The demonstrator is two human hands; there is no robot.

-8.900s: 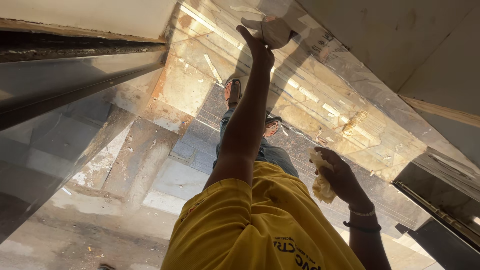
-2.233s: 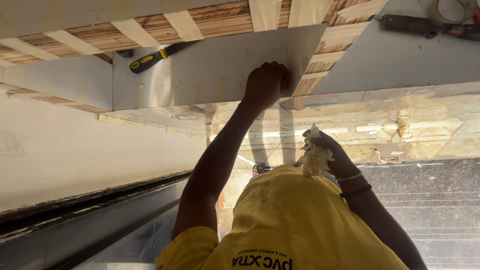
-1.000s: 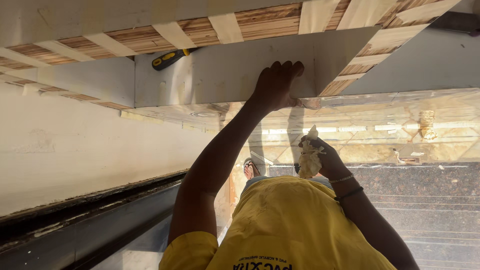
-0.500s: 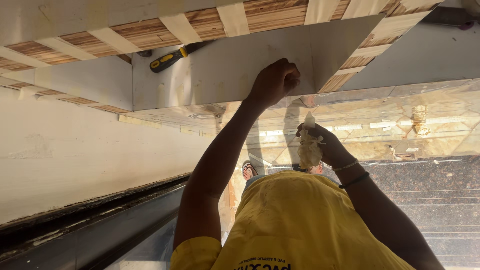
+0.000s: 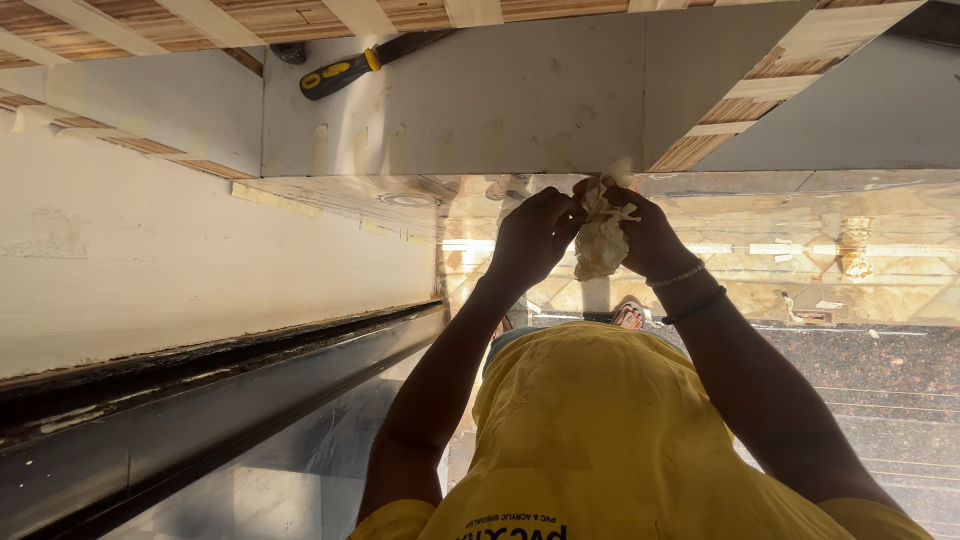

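Both hands meet just below the grey panel (image 5: 520, 95): right hand (image 5: 650, 235) closed round the crumpled cream wad of peeled film (image 5: 602, 240), left hand (image 5: 532, 235) pinching its side, probably compacting it; yellow-handled tool (image 5: 345, 72) lies above the panel.

Yellow short-sleeved shirt with dark printed lettering, bare forearms, thin bracelet and dark band on right wrist

Both hands, left (image 5: 532, 240) and right (image 5: 650, 238), close around a crumpled yellowish wad (image 5: 601, 240) just below a pale panel (image 5: 500, 95), while a yellow-handled tool (image 5: 345, 72) lies on the slatted frame (image 5: 150, 15) above.
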